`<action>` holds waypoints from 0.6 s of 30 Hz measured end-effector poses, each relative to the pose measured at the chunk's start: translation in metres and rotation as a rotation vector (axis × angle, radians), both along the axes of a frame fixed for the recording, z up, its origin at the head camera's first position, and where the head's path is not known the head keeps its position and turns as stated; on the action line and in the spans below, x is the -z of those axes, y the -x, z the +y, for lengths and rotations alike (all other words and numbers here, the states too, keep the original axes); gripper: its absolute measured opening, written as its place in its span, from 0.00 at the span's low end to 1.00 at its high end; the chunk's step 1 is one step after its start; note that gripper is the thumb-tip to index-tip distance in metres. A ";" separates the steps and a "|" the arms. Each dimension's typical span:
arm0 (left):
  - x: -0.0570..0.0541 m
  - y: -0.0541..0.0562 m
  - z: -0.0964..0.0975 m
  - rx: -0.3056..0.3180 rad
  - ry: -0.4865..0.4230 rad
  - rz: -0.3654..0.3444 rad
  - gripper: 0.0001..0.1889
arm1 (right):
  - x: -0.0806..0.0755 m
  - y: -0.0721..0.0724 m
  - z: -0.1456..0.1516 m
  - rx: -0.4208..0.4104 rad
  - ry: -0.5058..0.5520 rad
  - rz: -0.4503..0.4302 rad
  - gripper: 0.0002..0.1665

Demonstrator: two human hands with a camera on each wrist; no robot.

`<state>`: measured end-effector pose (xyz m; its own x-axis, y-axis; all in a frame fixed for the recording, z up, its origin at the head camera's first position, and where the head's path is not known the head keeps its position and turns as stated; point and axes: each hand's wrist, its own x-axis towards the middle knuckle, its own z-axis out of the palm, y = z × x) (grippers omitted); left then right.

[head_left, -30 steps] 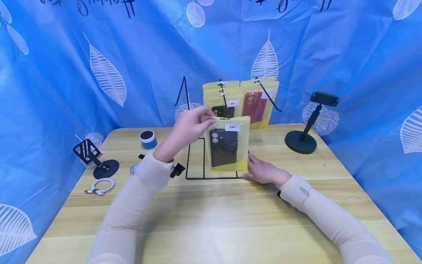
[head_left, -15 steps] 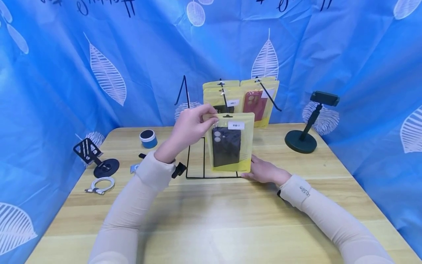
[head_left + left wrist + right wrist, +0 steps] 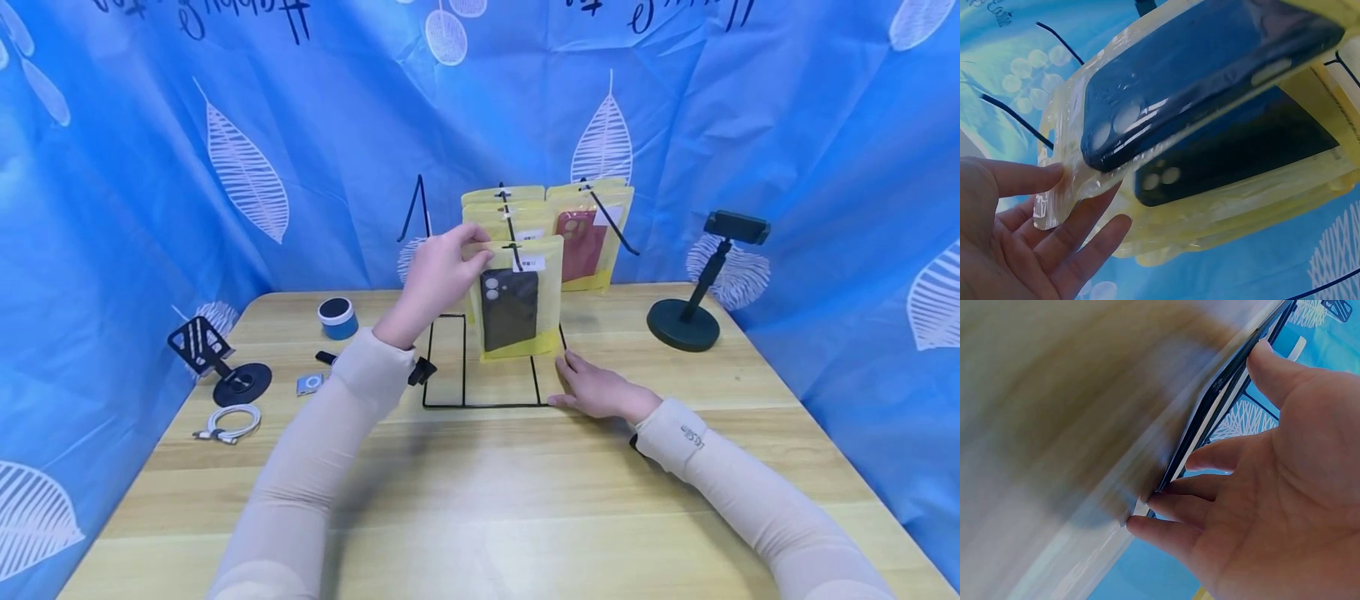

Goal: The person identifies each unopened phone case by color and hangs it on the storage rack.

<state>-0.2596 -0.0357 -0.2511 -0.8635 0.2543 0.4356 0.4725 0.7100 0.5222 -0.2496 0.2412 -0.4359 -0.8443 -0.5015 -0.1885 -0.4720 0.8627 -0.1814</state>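
Observation:
My left hand [image 3: 444, 271] pinches the top left corner of a yellow-edged clear pouch [image 3: 551, 300] with a black phone case [image 3: 510, 321] inside and a white label. A hook [image 3: 514, 237] of the black wire display rack [image 3: 465, 367] passes through the pouch's hang hole, its tip in front of the label. In the left wrist view, thumb and fingers hold the pouch [image 3: 1060, 194] by its top edge; another pouch with a dark case [image 3: 1229, 150] hangs behind. My right hand [image 3: 596, 387] rests at the rack base's front right corner, fingertips touching the frame [image 3: 1210, 394].
A pouch with a red case [image 3: 581, 242] hangs on the right hook; the left hook [image 3: 408, 208] is bare. A green phone stand [image 3: 684, 321] stands right. Left are a blue jar [image 3: 337, 318], a black stand [image 3: 240, 383], a coiled white cable [image 3: 232, 423] and a small player [image 3: 309, 384].
My left hand has carried the pouch up and back, and the hook has come through its hang hole. My right hand stays at the rack's corner.

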 end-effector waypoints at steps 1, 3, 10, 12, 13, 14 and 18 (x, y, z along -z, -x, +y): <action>0.001 0.002 0.001 -0.013 -0.003 -0.002 0.12 | 0.000 -0.001 0.000 0.000 0.001 0.002 0.50; 0.003 0.007 0.002 -0.038 0.002 0.011 0.12 | 0.001 -0.002 -0.001 0.008 0.006 -0.003 0.50; 0.007 0.020 0.009 -0.088 0.038 0.071 0.12 | -0.001 -0.005 -0.002 0.030 0.018 -0.007 0.50; 0.007 0.022 0.012 -0.087 0.030 0.072 0.12 | -0.001 -0.005 -0.001 0.028 0.015 -0.001 0.50; 0.006 0.023 0.012 -0.087 0.028 0.072 0.12 | -0.002 -0.005 -0.001 0.026 0.015 0.003 0.50; 0.006 0.023 0.013 -0.087 0.024 0.069 0.12 | -0.001 -0.005 -0.001 0.024 0.014 0.007 0.50; 0.005 0.024 0.014 -0.090 0.017 0.073 0.12 | -0.001 -0.002 0.000 0.016 0.010 0.019 0.49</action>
<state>-0.2841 -0.0221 -0.2560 -0.8491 0.1848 0.4948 0.4428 0.7597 0.4762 -0.2478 0.2410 -0.4349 -0.8558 -0.4893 -0.1677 -0.4612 0.8687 -0.1810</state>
